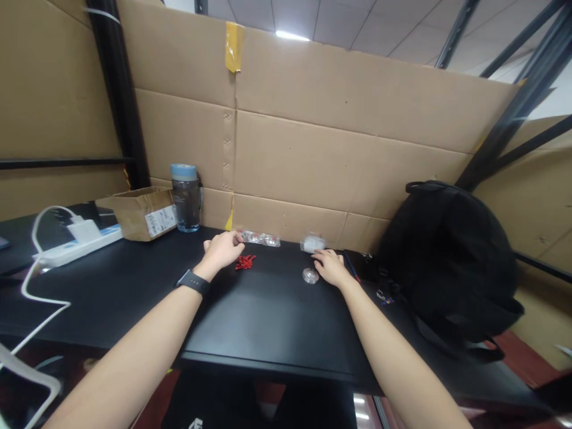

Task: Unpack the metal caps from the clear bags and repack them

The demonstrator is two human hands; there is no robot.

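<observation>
My left hand [223, 249], with a dark watch on its wrist, has its fingers curled at the left end of a row of small clear plastic packets [261, 239] with round pieces inside. What its fingertips hold, if anything, is hidden. Just below these fingers lies a small heap of red cord-like pieces [245, 262]. On the other side, my right hand [330, 266] is open, palm down, its fingers stretched out beside a clear round container [310, 275]. Its fingertips reach to the edge of a white packet in clear wrap [313, 243]; whether they touch cannot be seen.
A black backpack [451, 262] stands at the right, near a small keyring-like piece [384, 297]. To the left are a bottle with a blue lid [186, 199], an opened cardboard box [143, 214] and a white power strip [80, 247] with a cable. A cardboard wall [304, 155] closes the back.
</observation>
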